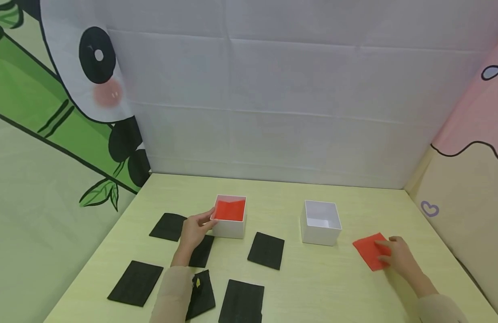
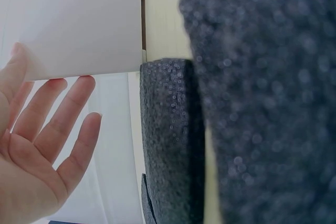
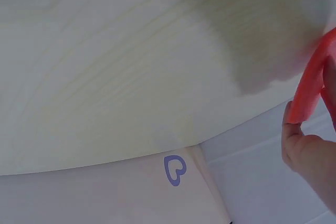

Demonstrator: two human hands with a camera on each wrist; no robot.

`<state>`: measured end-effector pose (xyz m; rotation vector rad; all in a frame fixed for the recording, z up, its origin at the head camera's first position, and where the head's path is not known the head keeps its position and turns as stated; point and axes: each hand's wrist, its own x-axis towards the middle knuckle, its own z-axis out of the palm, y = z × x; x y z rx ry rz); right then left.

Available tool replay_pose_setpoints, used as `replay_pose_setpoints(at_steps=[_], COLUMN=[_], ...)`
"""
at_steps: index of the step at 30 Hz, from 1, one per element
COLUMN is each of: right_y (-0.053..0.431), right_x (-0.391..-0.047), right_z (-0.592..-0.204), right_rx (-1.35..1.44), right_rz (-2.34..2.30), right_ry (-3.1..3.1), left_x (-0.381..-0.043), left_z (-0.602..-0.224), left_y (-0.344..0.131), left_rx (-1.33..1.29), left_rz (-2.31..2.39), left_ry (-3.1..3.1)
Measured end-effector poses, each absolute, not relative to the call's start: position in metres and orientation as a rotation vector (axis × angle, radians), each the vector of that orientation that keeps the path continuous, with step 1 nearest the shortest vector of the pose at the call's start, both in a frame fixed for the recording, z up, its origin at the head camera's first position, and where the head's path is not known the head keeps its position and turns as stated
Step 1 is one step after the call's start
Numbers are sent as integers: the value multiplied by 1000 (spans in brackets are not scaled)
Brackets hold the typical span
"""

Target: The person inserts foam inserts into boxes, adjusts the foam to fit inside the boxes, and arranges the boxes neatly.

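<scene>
My left hand (image 1: 193,229) grips the near left corner of a white open-topped box (image 1: 228,230), thumb on one face and fingers on the other. Inside that box lies a red sheet (image 1: 229,211). In the left wrist view the fingers (image 2: 79,95) meet the box's edge (image 2: 84,35). Over at the right, my right hand (image 1: 400,256) pinches a red square sheet (image 1: 371,252) by its right side. The right wrist view shows this red sheet (image 3: 308,90) bowed between thumb and fingers.
A second white box (image 1: 319,236), with nothing visible inside, stands right of the middle. Several black squares lie about the left half, among them one (image 1: 266,250) near the middle and one (image 1: 136,283) at front left. A white cloth wall (image 1: 273,112) closes the back.
</scene>
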<state>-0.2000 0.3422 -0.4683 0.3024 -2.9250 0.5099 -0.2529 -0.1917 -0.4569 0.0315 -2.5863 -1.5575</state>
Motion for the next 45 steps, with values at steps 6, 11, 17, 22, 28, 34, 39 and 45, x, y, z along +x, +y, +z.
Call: replay_pose_setpoints(at_steps=[6,11,17,22,28,34,39,45], right_y=[348,356,363,365,366,364,356,347], right_x=[-196,-192,-188,-184,-179,-174,-169,-165], right_z=[-463,-459,-452,-450,-451,-450,-449,-451], right_rx=[236,161,75,-39,-158,-234,-168,19], right_rz=[535,626,773,943,1252,1484,1638,1762], right_ry=[-2981,-2997,-2996,-3009,-2989,-2944,-2882,-2957], left_x=[-252,-252,-253,-254,-256,-255,-254,-253], left_z=[-457,-456,-453,-453,-453,-451,-450,-448], left_y=[-192,-191,-190,-191,-191,-192,-191,-192], left_rx=[23,35,45,48,60,66,67,69], left_rz=[-1552,-1544,-1547,-1556,-1553,-1544,-1529,-1521], left_ry=[-2583,-2594,-2602,-2616,-2639,-2647,-2655,-2658])
